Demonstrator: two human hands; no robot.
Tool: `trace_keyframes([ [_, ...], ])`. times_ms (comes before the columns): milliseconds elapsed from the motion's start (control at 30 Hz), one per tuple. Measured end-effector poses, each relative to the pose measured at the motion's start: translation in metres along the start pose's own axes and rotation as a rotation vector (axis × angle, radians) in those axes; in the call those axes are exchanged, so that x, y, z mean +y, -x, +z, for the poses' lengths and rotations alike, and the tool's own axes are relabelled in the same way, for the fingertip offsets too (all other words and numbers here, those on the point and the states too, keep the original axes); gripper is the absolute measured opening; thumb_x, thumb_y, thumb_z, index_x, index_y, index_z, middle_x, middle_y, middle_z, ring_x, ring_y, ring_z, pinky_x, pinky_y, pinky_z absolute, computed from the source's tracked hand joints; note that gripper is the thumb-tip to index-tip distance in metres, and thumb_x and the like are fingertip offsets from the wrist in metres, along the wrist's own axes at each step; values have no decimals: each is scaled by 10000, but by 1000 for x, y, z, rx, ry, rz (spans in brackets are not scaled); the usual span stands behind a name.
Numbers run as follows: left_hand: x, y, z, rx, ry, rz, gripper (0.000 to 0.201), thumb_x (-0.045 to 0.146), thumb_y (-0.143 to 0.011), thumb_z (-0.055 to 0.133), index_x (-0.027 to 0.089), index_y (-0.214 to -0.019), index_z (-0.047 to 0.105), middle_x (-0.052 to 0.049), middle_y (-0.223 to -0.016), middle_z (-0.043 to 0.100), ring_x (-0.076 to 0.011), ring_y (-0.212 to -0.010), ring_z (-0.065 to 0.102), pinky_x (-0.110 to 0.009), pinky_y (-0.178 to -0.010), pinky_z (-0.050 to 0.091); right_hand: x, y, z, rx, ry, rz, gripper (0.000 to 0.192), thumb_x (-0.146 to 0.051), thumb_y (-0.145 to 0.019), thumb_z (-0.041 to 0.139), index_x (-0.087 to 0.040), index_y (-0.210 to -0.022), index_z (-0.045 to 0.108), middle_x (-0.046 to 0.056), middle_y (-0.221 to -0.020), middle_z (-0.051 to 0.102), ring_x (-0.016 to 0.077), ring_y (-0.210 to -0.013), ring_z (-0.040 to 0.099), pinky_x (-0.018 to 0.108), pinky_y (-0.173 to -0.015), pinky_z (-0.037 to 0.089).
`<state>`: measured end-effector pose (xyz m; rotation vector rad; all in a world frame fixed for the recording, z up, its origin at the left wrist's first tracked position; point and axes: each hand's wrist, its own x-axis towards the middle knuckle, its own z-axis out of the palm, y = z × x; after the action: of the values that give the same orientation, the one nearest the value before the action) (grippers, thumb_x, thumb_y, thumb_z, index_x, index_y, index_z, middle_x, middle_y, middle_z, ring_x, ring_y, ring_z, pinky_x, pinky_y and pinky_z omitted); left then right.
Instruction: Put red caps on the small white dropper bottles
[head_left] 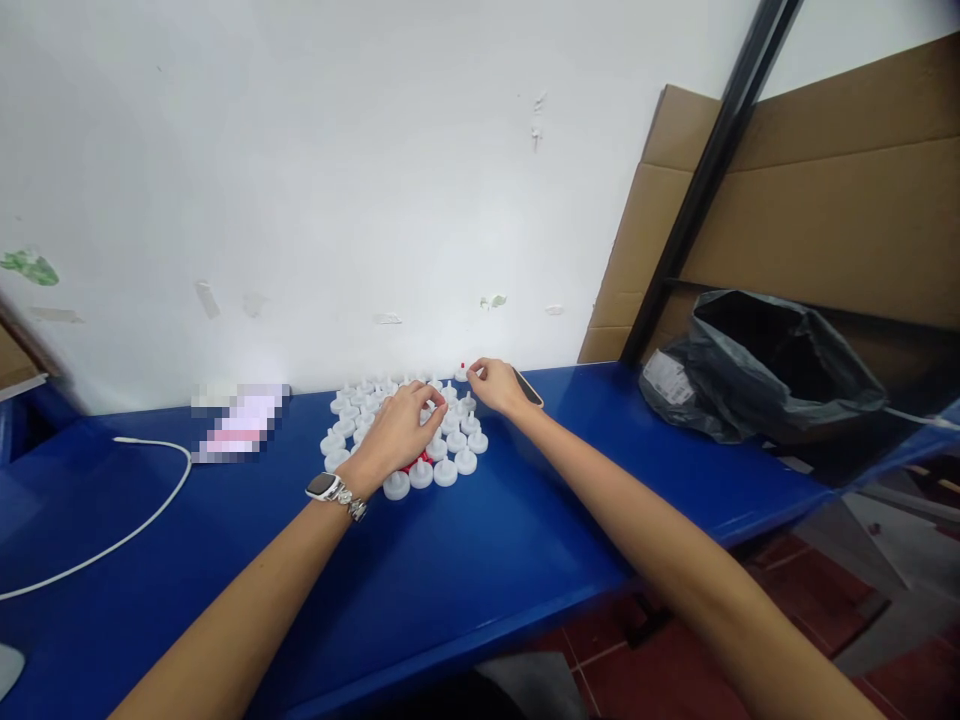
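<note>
Pinching white caps, both the left hand and right hand; phone just behind, black bag well right.

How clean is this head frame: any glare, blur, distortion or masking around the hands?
Head view: wide-angle bending tilts the black post; mild glare on the blue table; a pixelated patch masks something left of the white caps; left hand and right hand are small and slightly soft; frame edges smear.

A blurred patch left of the white caps hides something. The left hand covers some caps. The white cable runs off the picture's left edge.
</note>
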<state>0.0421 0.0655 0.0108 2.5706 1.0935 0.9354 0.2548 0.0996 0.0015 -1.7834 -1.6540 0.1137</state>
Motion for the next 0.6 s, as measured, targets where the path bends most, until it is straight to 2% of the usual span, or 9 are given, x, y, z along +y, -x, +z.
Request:
trace_keyframes([
  [133,2,-2,1,8,-4,9,203,360,-950,470,232,-944,628,-49,-996,610,-252,-950,586,-409,-837,435,-5,-32,8,-27,191,100,334,-372,-846,589,-183,-1103,690,147,-1128,710,283,-1040,667,360,-853,492],
  [233,3,-1,1,5,-10,18,192,348,-954,468,238,-945,625,-42,-1022,614,-246,-957,587,-418,-848,434,-11,-50,19,-62,236,143,292,-293,-806,628,-152,-1052,697,169,-1123,705,309,-1054,665,384,-866,496],
  [333,3,2,-1,14,-4,35,187,339,-956,471,230,-935,620,-45,-1033,616,-245,-981,591,-420,-869,437,-19,-56,24,-50,214,147,222,-205,-790,609,-156,-985,703,159,-1090,711,304,-1021,675,387,-850,497],
  [467,1,6,-8,63,-3,48,183,349,-961,475,220,-969,604,-51,-1033,614,-238,-981,595,-418,-886,448,-34,-38,12,12,123,77,183,-262,-835,569,-205,-959,691,96,-1003,723,248,-942,673,358,-822,491],
  [600,2,15,-19,207,51,27,290,370,-954,506,213,-1196,525,-84,-1186,551,-213,-991,596,-377,-840,482,-56,6,-6,8,-318,-101,185,-357,-847,577,-180,-851,629,32,-779,685,156,-725,626,274,-692,480],
])
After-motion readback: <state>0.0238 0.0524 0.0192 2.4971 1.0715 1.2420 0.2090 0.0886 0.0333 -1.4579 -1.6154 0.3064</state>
